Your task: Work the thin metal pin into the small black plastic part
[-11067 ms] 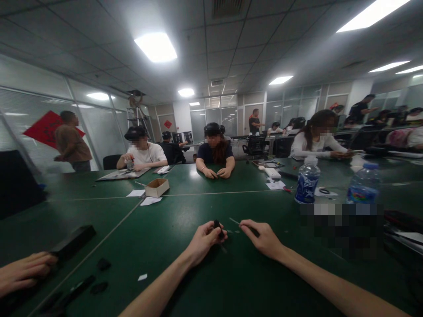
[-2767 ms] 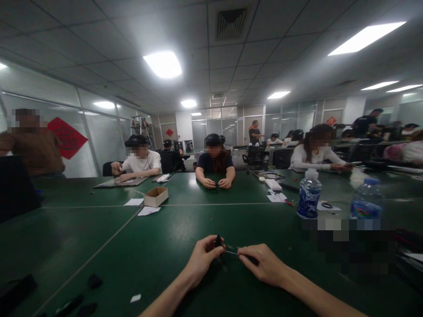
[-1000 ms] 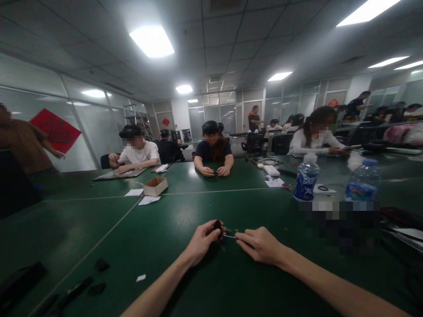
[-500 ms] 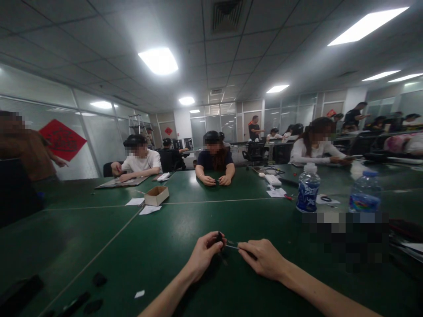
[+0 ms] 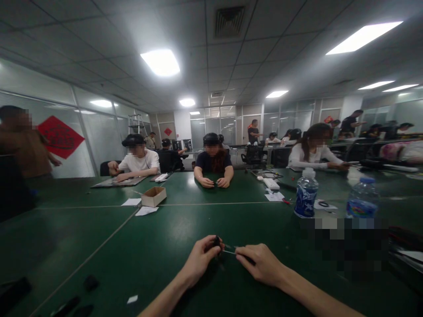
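the left hand point(image 5: 200, 259) pinches a small black part point(image 5: 217, 241) near the tabletop's point(image 5: 158, 246) near edge, and the right hand point(image 5: 261, 263) grips a thin tool point(image 5: 229, 252) touching it. two water bottles point(image 5: 306, 193) stand toward the right edge, a cardboard box point(image 5: 153, 196) farther left.

smooth matt green table point(image 5: 172, 246), cardboard box point(image 5: 153, 196), clear glossy plastic bottle point(image 5: 306, 193).

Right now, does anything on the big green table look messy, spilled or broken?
Nothing looks spilled or broken. The left hand pinches a small black part, and the right hand holds a thin metal tool against it. Two clear plastic water bottles stand upright, capped.
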`<state>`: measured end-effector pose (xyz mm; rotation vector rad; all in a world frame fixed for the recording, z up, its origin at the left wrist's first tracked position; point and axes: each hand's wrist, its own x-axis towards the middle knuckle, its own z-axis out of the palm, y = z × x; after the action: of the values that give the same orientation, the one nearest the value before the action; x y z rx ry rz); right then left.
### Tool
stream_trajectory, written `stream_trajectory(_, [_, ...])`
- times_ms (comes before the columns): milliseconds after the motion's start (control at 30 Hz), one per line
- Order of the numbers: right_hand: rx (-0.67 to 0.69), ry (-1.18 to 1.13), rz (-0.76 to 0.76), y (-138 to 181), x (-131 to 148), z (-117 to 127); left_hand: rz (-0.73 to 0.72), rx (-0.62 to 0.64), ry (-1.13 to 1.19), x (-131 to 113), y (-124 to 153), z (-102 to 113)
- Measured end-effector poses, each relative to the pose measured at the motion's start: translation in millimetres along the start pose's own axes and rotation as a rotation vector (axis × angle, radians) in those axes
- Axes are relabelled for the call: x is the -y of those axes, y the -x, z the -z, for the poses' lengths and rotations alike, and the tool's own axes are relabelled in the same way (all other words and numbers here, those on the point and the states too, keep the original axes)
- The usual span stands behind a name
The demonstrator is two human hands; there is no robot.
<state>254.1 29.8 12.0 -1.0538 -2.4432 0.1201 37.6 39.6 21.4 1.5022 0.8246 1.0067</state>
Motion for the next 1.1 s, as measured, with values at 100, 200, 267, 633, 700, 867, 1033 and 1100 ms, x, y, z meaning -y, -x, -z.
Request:
stream_trajectory(100, [0.004, -0.028, 0.013, 0.0, -1.2, 0.6, 0.007, 0.006, 0.014, 1.1, 0.2, 0.3])
stream_trajectory(200, [0.014, -0.043, 0.017, -0.1, -1.4, 1.8, 0.014, 0.003, 0.026, 5.8, -0.4, 1.6])
stream_trajectory(267, [0.010, -0.049, 0.026, 0.1, -1.2, 2.2, 0.020, 0.002, 0.045, 9.1, -0.9, 2.6])
stream_trajectory(633, [-0.072, -0.066, 0.034, 1.4, -3.7, -3.2, 0.016, -0.010, 0.153, 10.3, -0.5, 3.2])
stream_trajectory(700, [-0.116, -0.125, 0.020, 0.7, -3.7, -2.5, 0.020, 0.008, 0.123, 9.3, -0.5, 2.3])
stream_trajectory(867, [-0.161, -0.209, -0.003, -0.4, -3.7, -2.3, 0.030, 0.050, 0.064, 7.9, -0.8, -0.9])
stream_trajectory(1033, [-0.072, -0.156, 0.012, -0.7, 0.1, -0.6, 0.036, -0.056, 0.189, 14.0, -2.2, 0.8])
stream_trajectory(1100, [-0.035, -0.141, 0.008, -1.4, 2.0, 1.6, 0.034, -0.052, 0.183, 15.7, -2.2, 1.7])
